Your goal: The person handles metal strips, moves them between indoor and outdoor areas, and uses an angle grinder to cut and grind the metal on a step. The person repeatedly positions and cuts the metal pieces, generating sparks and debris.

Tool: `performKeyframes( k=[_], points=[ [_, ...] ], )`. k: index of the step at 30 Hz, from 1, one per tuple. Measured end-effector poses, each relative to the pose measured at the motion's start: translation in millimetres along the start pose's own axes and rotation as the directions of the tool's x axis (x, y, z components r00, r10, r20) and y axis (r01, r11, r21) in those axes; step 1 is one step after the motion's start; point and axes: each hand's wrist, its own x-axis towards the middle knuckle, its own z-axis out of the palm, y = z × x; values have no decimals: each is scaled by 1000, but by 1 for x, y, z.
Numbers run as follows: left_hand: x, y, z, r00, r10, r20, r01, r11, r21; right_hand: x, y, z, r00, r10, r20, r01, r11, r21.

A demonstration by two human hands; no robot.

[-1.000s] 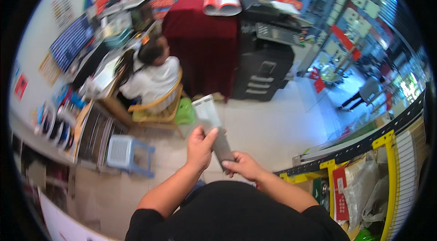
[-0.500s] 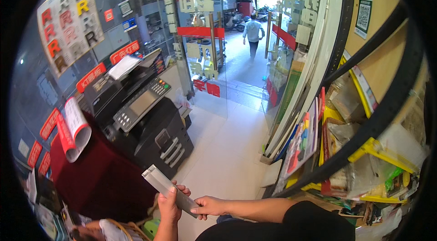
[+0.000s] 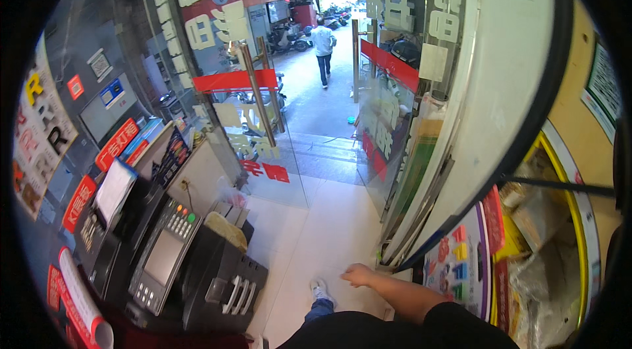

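Right hand (image 3: 359, 275) hung empty over the floor (image 3: 316, 230), fingers loosely curled, nothing gripped. Rack (image 3: 461, 263) stood just right of it, copier (image 3: 191, 263) well to its left. Left hand out of view.

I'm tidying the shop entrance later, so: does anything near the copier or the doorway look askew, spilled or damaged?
Nothing looks spilled or broken. The black copier stands square by the glass door, and the pale floor tiles show no mess. The right hand hangs empty and open above the floor, near the display rack. The left hand is out of view.
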Motion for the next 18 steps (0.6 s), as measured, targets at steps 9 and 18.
performKeyframes(
  k=[9,18],
  points=[
    [286,106,-57,926,13,378,-134,946,296,19,161,-192,839,335,-429,-500,785,-364],
    [545,626,-119,709,699,87,-704,700,121,97,220,-229,738,641,-208,-672,724,-153]
  ],
)
